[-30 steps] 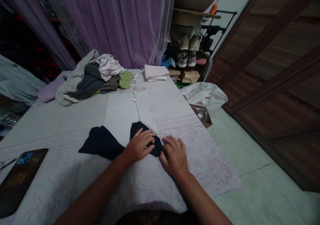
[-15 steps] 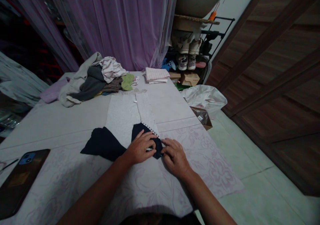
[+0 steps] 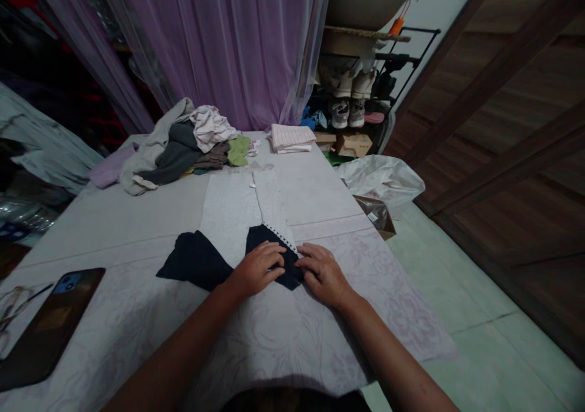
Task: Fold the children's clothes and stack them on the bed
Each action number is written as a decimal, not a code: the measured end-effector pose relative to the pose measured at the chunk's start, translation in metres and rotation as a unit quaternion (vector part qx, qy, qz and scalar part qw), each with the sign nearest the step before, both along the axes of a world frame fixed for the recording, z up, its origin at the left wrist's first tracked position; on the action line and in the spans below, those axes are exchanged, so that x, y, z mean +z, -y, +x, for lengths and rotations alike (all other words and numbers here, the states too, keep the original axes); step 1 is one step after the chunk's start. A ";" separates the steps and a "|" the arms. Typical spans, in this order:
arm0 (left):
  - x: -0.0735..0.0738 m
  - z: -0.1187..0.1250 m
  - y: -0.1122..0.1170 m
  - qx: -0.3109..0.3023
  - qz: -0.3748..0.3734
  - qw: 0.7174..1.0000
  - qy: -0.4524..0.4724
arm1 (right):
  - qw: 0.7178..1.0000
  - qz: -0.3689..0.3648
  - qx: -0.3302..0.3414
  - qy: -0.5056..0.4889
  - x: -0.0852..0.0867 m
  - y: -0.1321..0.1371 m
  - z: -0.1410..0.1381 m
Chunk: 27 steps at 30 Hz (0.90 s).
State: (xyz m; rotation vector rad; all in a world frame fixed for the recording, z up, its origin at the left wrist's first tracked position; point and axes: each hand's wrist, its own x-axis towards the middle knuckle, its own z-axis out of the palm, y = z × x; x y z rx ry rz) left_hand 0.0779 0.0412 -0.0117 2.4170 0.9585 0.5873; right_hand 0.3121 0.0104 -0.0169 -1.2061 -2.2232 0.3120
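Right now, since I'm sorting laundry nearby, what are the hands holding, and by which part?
The left hand and right hand lie on the folded end of a dark navy cloth. It looks pressed against the table, not gripped; no clear pinch shows.

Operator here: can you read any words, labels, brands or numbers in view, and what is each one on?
Nothing is legible.
Small white tag on the white patterned fabric: too small to read.
White label on the brown packet on the floor: too small and blurred to read.
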 end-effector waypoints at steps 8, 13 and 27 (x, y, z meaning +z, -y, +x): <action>0.009 -0.003 0.007 -0.005 -0.036 0.999 -0.037 | 1.000 -0.011 0.002 0.005 0.000 -0.004 0.003; 0.013 -0.004 0.014 -0.006 -0.060 0.998 -0.036 | 1.000 -0.020 -0.005 -0.013 0.000 -0.004 0.002; 0.053 -0.121 -0.105 0.446 -0.083 0.887 -0.081 | 0.969 -0.207 -0.131 -0.003 0.033 -0.129 -0.024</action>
